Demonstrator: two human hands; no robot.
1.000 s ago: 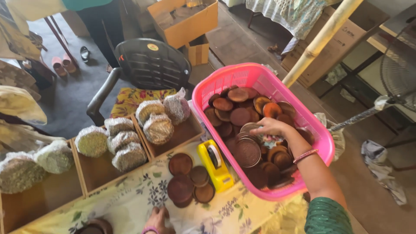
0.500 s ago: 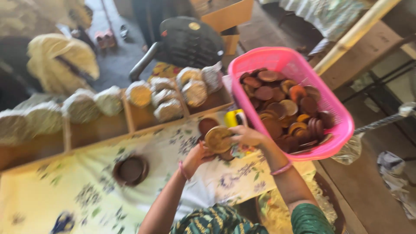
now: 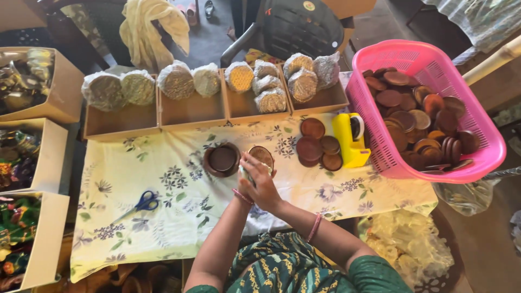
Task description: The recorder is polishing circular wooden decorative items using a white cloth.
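Both hands meet at the middle of the table over a small stack of brown clay discs (image 3: 262, 155). My right hand (image 3: 264, 186) wraps around the stack, and my left hand (image 3: 245, 174) presses against it from the left. Just left of the hands sits a dark brown stack of clay discs (image 3: 222, 160) on the floral cloth (image 3: 163, 201). More brown discs (image 3: 318, 144) lie to the right beside a yellow tape dispenser (image 3: 351, 140). A pink basket (image 3: 412, 59) at the right holds several brown discs.
Cardboard trays (image 3: 190, 111) along the far edge hold plastic-wrapped disc bundles (image 3: 176, 80). Blue-handled scissors (image 3: 145, 202) lie on the cloth at the left. Boxes of colourful items (image 3: 24, 157) line the left side. A black chair (image 3: 301, 27) stands behind the table. Clear plastic bags (image 3: 401, 247) lie at lower right.
My right hand left the pink basket with discs and came to the middle of the table, where my left hand joined it. The view swung left and steadied.
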